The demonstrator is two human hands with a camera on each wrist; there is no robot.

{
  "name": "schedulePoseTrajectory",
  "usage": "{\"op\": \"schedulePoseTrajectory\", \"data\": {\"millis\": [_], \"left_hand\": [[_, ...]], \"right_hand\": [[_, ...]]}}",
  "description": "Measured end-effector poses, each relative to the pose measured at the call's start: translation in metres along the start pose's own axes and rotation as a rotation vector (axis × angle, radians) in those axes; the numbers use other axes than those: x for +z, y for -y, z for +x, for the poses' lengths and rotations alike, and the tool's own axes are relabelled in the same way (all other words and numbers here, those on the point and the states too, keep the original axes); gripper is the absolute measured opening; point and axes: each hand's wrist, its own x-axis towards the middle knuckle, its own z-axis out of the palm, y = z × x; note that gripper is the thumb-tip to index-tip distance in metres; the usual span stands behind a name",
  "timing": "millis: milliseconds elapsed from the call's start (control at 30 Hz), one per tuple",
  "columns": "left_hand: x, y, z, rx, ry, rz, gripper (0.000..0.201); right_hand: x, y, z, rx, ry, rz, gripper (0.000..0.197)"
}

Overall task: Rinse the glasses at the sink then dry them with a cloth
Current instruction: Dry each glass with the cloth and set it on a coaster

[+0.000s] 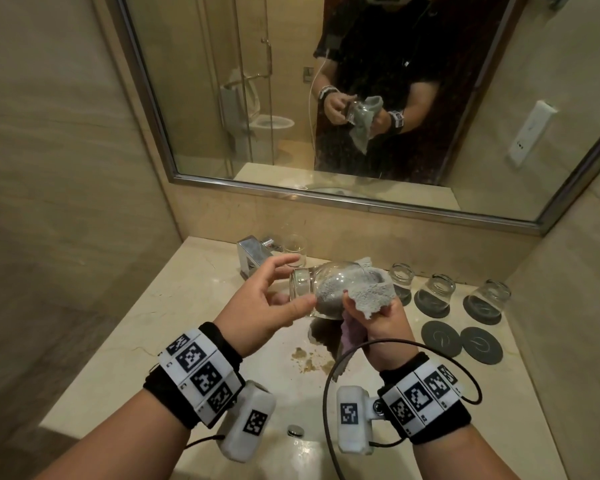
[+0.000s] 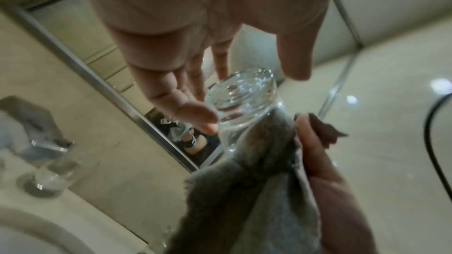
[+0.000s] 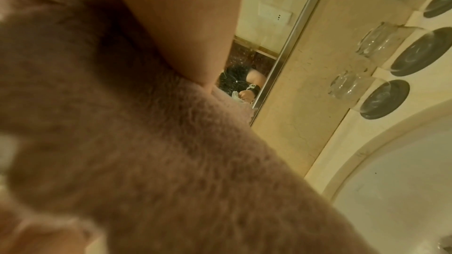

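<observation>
- While it is dried, the glass [image 1: 321, 284] lies on its side in the air over the sink [image 1: 291, 455], with the grey cloth [image 1: 368, 292] stuffed into its mouth.
- Left hand [image 1: 267, 303]: grip spread, fingertips [image 2: 208, 121] steadying the thick base.
- Right hand [image 1: 378, 323]: grip pinching the cloth at the rim.
- Handling, judged: rigid, smooth, probably wet and slippery, breakable; best held round the heavy base or belly.
- Right of the grips, three upturned glasses [image 1: 435, 289] stand on dark coasters [image 1: 440, 337] on the bench [image 1: 174, 327].
- No brand or writing is legible; the wristbands [image 1: 198, 372] carry only square coded markers.
</observation>
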Motion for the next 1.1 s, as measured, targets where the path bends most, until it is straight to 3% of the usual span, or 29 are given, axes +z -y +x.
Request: {"op": "schedulePoseTrajectory", "data": {"millis": [100,200,300,400,500,600,733,767,867,933,1000,1100], "left_hand": [[0.004,-0.002,0.005,-0.139,-0.042,-0.140,0.062],[0.004,-0.006,-0.001,0.031,-0.026,0.040,0.042],[-0.002,-0.003,-0.002,0.159,-0.016,0.306,0.054],[0.001,-0.002,0.003,-0.029,-0.005,0.027,0.065],[0.005,-0.005,0.008,-0.169,-0.045,-0.126,0.048],[0.006,-0.007,0.007,-0.054,-0.049,-0.026,0.039],[0.004,-0.004,0.003,0.131,-0.053,0.215,0.048],[0.004,-0.003,0.004,0.113,-0.053,0.173,0.052],[0.007,-0.005,0.008,-0.142,-0.030,-0.061,0.051],[0.007,-0.005,0.008,-0.183,-0.023,-0.109,0.043],[0.005,-0.003,0.005,-0.061,-0.023,-0.012,0.038],[0.001,-0.002,0.002,0.136,-0.004,0.267,0.054]], "right_hand": [[0.005,0.002,-0.004,0.003,0.029,-0.023,0.050],[0.004,0.004,-0.005,0.015,0.066,-0.019,0.050],[0.000,0.002,-0.002,0.009,0.004,0.015,0.053],[-0.001,-0.001,0.000,0.013,-0.018,-0.035,0.054],[-0.001,-0.003,-0.001,0.040,-0.022,-0.077,0.053],[-0.001,-0.003,-0.002,0.045,0.004,-0.084,0.051],[-0.003,-0.002,0.003,0.015,-0.027,-0.055,0.054],[-0.003,-0.002,0.004,0.012,-0.027,-0.051,0.053],[-0.003,-0.002,0.003,0.031,-0.013,-0.083,0.053],[-0.002,-0.002,0.001,0.030,0.017,-0.092,0.051],[-0.002,-0.002,0.000,0.022,0.039,-0.078,0.048],[-0.006,-0.005,0.001,0.035,0.010,-0.004,0.049]]}}
